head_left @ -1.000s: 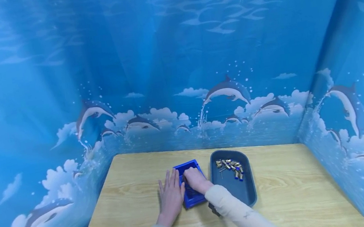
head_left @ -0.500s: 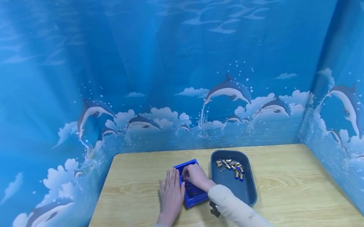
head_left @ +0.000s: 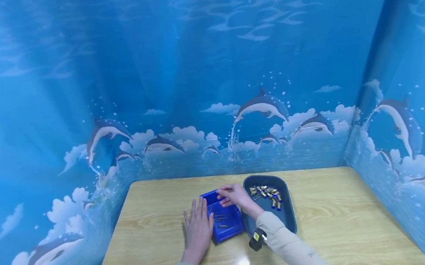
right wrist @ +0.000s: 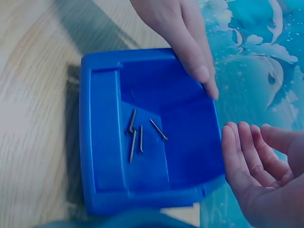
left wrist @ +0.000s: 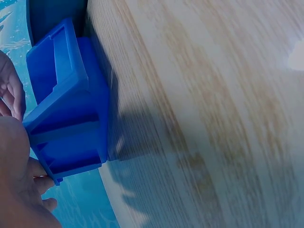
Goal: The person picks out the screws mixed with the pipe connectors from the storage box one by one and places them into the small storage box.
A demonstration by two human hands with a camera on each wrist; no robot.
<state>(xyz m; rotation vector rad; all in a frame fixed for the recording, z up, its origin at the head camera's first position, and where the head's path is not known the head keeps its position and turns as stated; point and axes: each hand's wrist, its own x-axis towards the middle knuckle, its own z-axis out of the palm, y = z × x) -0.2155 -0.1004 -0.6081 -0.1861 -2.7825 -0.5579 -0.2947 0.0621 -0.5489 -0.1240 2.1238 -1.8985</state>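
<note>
A blue plastic bin (head_left: 230, 234) stands on the table, and several thin metal screws (right wrist: 158, 129) lie on its floor. My left hand (head_left: 199, 230) rests against the bin's left side with straight fingers; in the right wrist view its thumb reaches over the rim. Above the bin's far right corner is my right hand (head_left: 238, 197). Seen from the right wrist, that right hand (right wrist: 266, 166) has loosely bent fingers, thumb near the fingertips, and nothing visible between them.
Right of the bin, close beside it, stands a dark blue-grey tray (head_left: 251, 226). It holds several brass-coloured pieces with blue ends (head_left: 271, 194) and some thin metal pins or screws. A wood-grain table (head_left: 329, 220) meets dolphin-printed curtains (head_left: 185, 167) behind.
My right hand has come up out of the bin and shifted right, toward the tray, its fingers loosening. The screws on the bin's floor are now uncovered. My left hand stays against the bin.
</note>
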